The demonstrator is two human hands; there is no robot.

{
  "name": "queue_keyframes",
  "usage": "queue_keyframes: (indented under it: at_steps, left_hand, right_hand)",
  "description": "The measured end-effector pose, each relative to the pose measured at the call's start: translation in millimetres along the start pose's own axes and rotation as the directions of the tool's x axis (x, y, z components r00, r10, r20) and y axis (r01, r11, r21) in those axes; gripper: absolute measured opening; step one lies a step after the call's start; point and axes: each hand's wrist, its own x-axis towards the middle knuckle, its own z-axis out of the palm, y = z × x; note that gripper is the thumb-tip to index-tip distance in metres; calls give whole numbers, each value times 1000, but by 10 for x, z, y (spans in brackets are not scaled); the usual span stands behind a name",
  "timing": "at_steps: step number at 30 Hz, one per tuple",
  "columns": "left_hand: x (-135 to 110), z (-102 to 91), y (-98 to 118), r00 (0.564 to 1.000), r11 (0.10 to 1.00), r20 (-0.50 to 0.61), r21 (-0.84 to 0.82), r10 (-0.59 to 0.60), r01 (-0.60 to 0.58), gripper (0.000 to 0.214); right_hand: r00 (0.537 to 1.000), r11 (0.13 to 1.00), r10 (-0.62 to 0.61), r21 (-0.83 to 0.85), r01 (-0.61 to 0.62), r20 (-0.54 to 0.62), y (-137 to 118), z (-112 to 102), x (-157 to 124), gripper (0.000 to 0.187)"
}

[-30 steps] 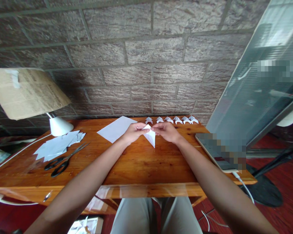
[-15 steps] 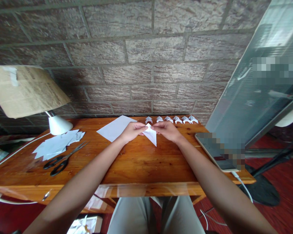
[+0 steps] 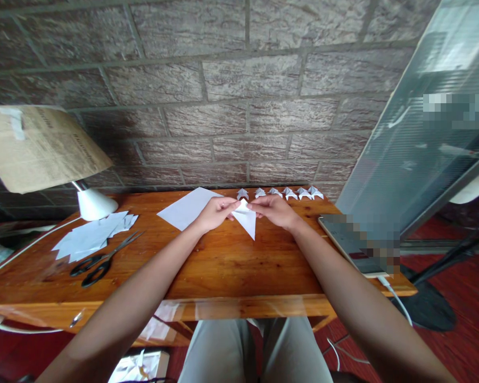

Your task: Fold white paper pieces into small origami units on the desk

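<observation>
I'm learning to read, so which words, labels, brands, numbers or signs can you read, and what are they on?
Nothing can be read for certain.
Tan, flared, paper-like lampshade: dark printed letters, too blurred to quote.
Dark, flat, pale-edged, tablet-like device: blocky patches cover part; no readable text.
Grey-green, ribbed, glass-like panel: a blocky patch covers part; no readable text.
White, pointed, folded paper: no writing shows clearly.
</observation>
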Motion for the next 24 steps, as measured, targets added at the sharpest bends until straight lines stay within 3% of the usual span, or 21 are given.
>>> queue_keyframes:
  at_steps: [7, 12, 24]
  left_hand:
    - [-4, -72, 61, 991, 991, -46, -60, -122, 120, 45]
    - [10, -101, 18, 991, 994, -103, -67, -87, 81, 46]
    - [7, -77, 17, 995, 996, -81, -62, -64, 59, 48]
  right_hand:
    - [997, 999, 22, 49, -18, -77, -2, -16, 7, 38]
    - [996, 998, 24, 59, -19, -89, 12, -20, 16, 38]
    - [996, 999, 20, 34, -17, -83, 42, -21, 24, 36]
